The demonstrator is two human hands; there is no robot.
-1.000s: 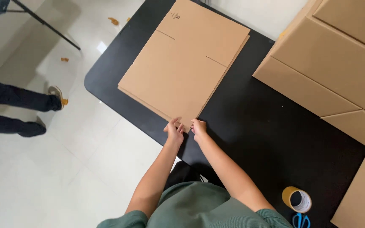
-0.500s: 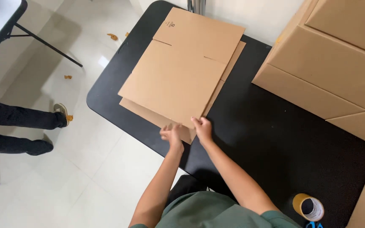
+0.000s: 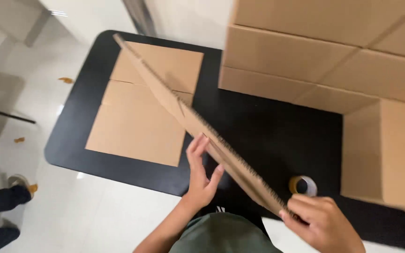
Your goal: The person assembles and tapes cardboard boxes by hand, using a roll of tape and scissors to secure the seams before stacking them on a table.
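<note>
I hold a flattened brown cardboard box tilted up on edge above the black table, so it runs diagonally from the far left to the near right. My right hand grips its near corner. My left hand presses flat against its left face, fingers spread. Another flat cardboard sheet lies on the table's left part, below the raised one.
A roll of tape sits on the table near my right hand. Assembled cardboard boxes are stacked at the back right, one more at the right. Another person's legs and shoe stand on the white floor at the left.
The top flat box, which lay on the stack under both hands, has been lifted and tipped on edge. My right hand moved to its near corner. The view shifted right.
</note>
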